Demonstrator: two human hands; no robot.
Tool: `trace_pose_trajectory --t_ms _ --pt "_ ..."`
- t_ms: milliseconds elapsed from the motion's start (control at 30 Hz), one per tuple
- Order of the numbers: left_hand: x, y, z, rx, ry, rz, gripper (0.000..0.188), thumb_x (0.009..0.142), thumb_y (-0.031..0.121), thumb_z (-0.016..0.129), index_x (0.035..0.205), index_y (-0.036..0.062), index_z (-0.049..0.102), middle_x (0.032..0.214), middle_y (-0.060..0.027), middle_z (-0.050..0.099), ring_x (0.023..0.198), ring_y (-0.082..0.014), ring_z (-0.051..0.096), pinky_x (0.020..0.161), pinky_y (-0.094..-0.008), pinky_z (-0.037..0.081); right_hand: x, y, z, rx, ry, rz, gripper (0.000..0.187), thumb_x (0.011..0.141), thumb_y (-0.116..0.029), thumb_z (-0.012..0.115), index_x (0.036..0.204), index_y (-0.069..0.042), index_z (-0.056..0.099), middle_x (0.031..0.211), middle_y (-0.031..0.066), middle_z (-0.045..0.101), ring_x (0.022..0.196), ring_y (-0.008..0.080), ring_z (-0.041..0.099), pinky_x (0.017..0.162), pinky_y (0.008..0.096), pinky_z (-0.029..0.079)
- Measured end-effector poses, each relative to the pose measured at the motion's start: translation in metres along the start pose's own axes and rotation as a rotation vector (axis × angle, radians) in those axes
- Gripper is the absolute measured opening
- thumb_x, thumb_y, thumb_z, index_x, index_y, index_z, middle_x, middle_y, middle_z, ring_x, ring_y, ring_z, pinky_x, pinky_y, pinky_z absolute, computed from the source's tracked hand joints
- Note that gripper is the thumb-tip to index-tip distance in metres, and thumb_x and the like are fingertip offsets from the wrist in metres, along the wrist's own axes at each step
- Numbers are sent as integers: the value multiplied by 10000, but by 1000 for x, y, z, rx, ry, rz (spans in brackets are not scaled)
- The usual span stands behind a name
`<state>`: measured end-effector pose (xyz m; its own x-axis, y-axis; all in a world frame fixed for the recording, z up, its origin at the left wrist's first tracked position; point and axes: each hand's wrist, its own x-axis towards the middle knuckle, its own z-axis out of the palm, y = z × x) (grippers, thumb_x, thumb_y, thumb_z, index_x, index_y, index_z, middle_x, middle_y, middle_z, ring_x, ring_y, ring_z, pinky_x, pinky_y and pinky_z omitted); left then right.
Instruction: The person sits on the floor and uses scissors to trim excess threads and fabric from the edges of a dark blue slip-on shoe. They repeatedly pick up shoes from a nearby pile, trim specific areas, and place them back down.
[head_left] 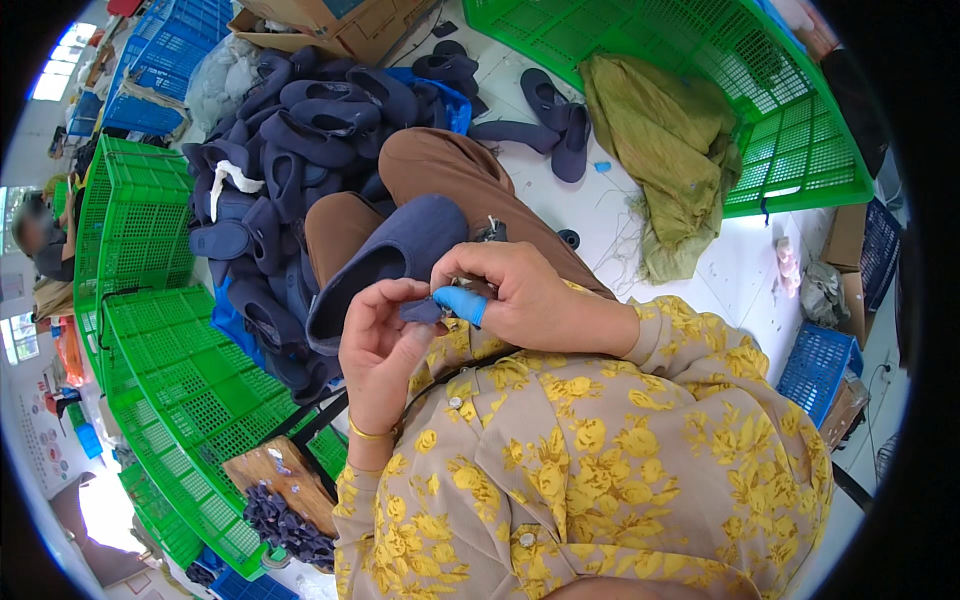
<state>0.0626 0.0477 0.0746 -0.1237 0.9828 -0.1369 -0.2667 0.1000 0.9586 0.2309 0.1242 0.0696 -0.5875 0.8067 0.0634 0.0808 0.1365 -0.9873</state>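
Observation:
My left hand (378, 350), with a gold bangle at the wrist, pinches a small dark blue fabric piece (420, 311) between thumb and fingers. My right hand (515, 295) meets it from the other side, its fingers bent and closed at the same piece. A blue finger cover (461, 303) is on the right thumb. What else the right fingertips may grip is hidden. Just beyond both hands, a navy slipper (405, 245) lies tilted across my lap, its opening toward my left hand.
A big heap of navy slippers (310, 120) lies at the left beside my legs. Green plastic crates (170, 370) stand left and far right. Near an olive cloth sack (660, 150) lie a few loose slippers (570, 145). Small dark pieces (285, 525) pile by a wooden board (275, 470).

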Motion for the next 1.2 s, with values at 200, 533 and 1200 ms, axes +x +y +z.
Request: trace_pose_trajectory --t_ms 200,533,1200 --pt "-4 -11 1 -87 3 -156 240 895 38 628 1117 -18 556 961 -67 632 851 -141 626 757 -283 534 -1 1 12 108 103 21 96 834 -49 617 920 -10 597 746 76 647 656 148 631 581 283 485" --pt "-3 -7 -6 -343 106 -152 199 923 79 516 1079 -29 576 994 -92 621 915 -158 570 888 -325 459 -2 -2 8 240 64 103 64 834 -45 624 892 -39 597 686 -32 518 583 21 429 518 200 361" --pt "-5 -11 -22 -542 -149 -410 236 935 172 428 1023 -27 517 897 -115 540 799 -199 514 777 -358 435 14 7 3 454 -204 233 122 871 -114 659 922 -38 578 816 -38 559 709 7 464 602 178 377"
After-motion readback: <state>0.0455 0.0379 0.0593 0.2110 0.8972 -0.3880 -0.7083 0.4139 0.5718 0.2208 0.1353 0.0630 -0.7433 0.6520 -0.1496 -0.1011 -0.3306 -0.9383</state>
